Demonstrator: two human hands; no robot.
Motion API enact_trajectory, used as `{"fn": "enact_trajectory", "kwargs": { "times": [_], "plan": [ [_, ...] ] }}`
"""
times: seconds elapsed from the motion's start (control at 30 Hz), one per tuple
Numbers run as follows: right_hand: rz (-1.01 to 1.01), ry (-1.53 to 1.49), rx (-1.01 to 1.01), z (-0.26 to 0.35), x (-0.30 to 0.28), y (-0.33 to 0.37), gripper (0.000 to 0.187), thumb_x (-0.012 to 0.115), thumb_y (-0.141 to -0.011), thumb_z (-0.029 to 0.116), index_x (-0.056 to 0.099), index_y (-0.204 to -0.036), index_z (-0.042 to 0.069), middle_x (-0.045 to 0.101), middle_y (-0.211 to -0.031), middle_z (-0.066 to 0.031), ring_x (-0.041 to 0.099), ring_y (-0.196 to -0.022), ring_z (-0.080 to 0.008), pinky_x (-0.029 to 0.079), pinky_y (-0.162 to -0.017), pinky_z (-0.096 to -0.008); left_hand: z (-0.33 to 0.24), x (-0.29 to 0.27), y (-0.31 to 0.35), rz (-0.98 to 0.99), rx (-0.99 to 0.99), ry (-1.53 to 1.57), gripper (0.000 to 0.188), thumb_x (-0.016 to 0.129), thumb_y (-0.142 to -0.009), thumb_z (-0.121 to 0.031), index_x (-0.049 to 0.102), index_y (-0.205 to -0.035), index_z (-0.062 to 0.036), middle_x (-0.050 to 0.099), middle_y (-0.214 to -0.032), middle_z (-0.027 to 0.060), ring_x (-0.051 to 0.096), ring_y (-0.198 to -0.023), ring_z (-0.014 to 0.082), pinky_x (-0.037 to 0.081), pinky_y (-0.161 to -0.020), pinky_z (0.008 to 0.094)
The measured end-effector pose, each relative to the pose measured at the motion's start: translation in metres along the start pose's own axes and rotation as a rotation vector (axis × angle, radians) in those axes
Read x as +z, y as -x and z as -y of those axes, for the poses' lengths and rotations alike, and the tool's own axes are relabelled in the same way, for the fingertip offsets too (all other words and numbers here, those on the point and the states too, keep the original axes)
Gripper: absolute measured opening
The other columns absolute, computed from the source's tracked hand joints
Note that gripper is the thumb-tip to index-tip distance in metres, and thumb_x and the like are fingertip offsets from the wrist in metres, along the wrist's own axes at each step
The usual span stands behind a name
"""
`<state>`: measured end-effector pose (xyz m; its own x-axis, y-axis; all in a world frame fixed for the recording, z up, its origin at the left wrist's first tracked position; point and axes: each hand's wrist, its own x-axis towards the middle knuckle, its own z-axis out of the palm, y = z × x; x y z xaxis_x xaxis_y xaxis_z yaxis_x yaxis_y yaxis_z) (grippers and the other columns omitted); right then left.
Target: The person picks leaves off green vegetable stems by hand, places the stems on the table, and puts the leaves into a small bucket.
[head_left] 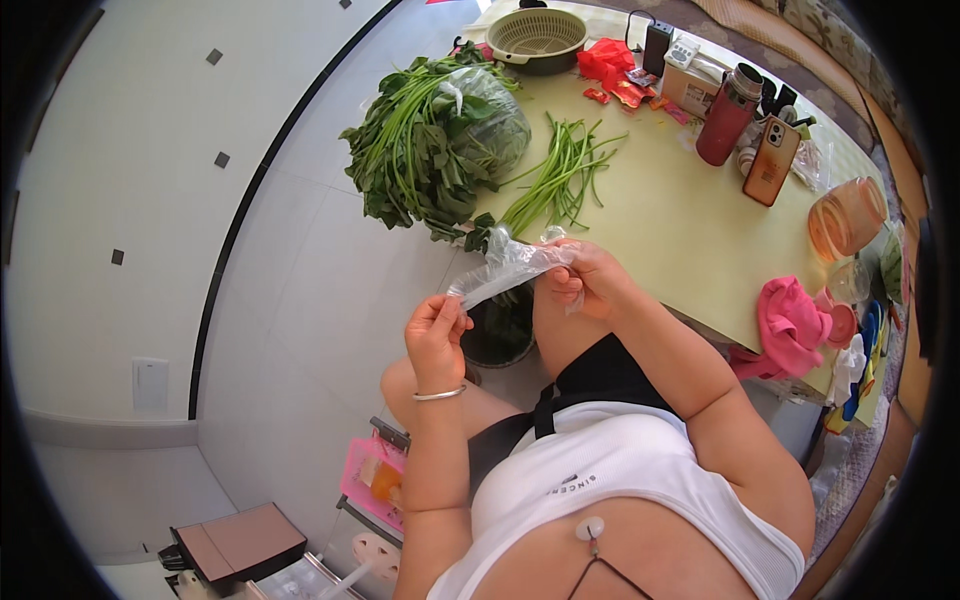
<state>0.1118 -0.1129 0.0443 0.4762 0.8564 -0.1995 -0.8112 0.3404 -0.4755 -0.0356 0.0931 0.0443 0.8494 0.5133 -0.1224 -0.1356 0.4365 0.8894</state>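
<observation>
Stretched between my two hands is a clear plastic bag (pixel 510 265), crumpled and thin. My left hand (pixel 436 338) pinches its lower left end, with a silver bangle at the wrist. At the bag's other end, my right hand (pixel 585 275) closes around the gathered plastic. Just beyond the bag, trimmed green stems (pixel 562 175) lie loose on the table. To their left spreads a big heap of leafy greens (pixel 415 160), partly under another clear plastic bag (pixel 490 120). Below my hands a dark container (pixel 500 335) stands on the floor, partly hidden by the bag and my leg.
The pale yellow table (pixel 670 220) carries a colander (pixel 537 38), red wrappers (pixel 615 70), a dark red flask (pixel 728 115), a phone (pixel 772 160) and an orange-tinted jar (pixel 847 218). A pink cloth (pixel 790 325) lies at the right edge. A pink-brown box (pixel 240 545) stands lower left.
</observation>
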Motion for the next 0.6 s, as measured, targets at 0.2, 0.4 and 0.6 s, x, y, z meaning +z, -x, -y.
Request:
{"fn": "enact_trajectory", "kwargs": {
  "times": [0.2,0.4,0.6],
  "plan": [
    [-0.361,-0.144,-0.039,-0.014,0.019,-0.007,0.026,0.044,-0.097,0.018,0.053,-0.113,-0.001,0.061,-0.091,-0.0103,0.057,-0.072,-0.0136,0.045,-0.061,-0.0239,0.002,-0.002,0.014,-0.138,0.026,0.038,0.009,0.064,-0.089,-0.011,0.058,-0.09,-0.0043,0.061,-0.08,0.0051,0.058,-0.073,0.0145,0.048,-0.072,0.0277],
    [-0.524,0.874,-0.669,-0.062,0.002,0.001,0.025,0.06,-0.084,0.008,0.055,-0.107,0.003,0.061,-0.095,-0.009,0.059,-0.082,-0.0183,0.046,-0.074,-0.0286,-0.002,-0.015,0.023,-0.16,-0.058,0.038,0.009,0.064,-0.088,-0.011,0.057,-0.088,-0.0048,0.064,-0.085,0.006,0.056,-0.072,0.0139,0.044,-0.068,0.0254],
    [-0.135,1.541,-1.122,-0.07,0.034,0.002,0.03,0.075,-0.07,0.012,0.059,-0.095,0.007,0.06,-0.09,-0.01,0.058,-0.082,-0.0309,0.048,-0.071,-0.0372,0.011,-0.004,0.024,-0.26,-0.043,0.014,0.009,0.065,-0.087,-0.006,0.058,-0.083,-0.0034,0.065,-0.081,0.0064,0.054,-0.067,0.0089,0.041,-0.062,0.0202]
  ]
}}
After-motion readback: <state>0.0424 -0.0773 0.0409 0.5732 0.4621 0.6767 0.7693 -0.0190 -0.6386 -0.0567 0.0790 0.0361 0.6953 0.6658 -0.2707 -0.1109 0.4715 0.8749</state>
